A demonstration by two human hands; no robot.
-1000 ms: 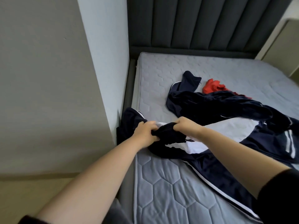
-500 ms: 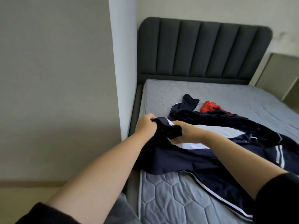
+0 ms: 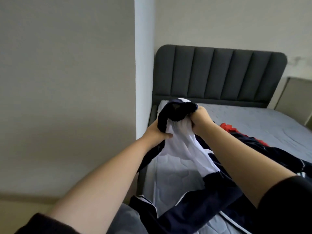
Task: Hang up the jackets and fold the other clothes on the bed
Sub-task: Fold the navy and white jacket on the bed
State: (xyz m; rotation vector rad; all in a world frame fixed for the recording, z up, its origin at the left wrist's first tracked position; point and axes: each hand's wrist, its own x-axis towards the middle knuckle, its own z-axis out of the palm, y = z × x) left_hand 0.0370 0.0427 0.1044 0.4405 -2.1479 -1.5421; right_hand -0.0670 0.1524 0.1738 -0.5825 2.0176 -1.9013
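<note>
Navy jacket (image 3: 182, 146) held up in both your hands

Your left hand (image 3: 157, 132) grips the jacket where the dark fabric meets the white lining, fingers and thumb curled round the cloth. Your right hand (image 3: 200, 119) clutches the bunched navy fabric just beside it. The jacket hangs above the left edge of the mattress (image 3: 261, 122), its lower part trailing onto the near edge. A red garment (image 3: 227, 128) lies behind your right forearm.
</note>
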